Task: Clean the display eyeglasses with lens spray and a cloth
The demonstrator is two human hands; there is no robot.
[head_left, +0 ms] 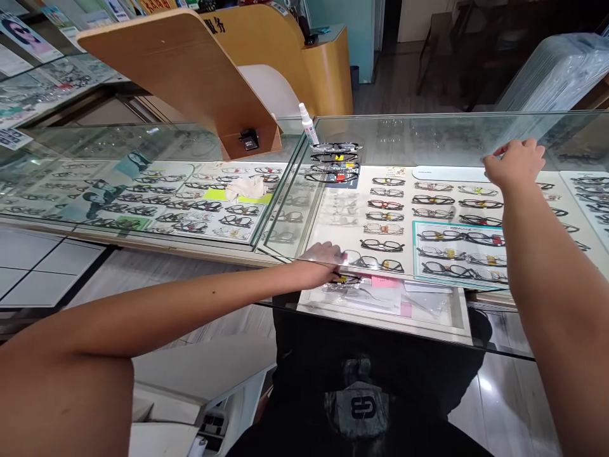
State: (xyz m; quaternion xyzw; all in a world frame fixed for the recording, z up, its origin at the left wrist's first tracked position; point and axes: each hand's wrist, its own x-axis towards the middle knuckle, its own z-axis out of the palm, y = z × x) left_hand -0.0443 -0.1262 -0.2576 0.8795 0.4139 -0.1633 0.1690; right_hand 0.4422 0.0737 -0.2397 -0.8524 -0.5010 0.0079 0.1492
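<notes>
My left hand [320,265] is over the front part of the glass counter, its fingers bent beside a pair of glasses [346,279] above the open drawer [459,314]. Whether it grips them is hard to make out. Over the right part of the counter, my right hand [516,164] has curled fingers, with whatever they hold, if anything, hidden. Several glasses [333,166] lie stacked on the glass top near a white spray bottle [309,125]. Rows of eyeglasses [383,245] show under the glass.
A wooden-backed mirror [190,70] stands on the counter at the left. A crumpled cloth [245,188] lies in front of it. Plastic-wrapped items [554,70] are at the back right, and a yellow desk [266,38] is behind.
</notes>
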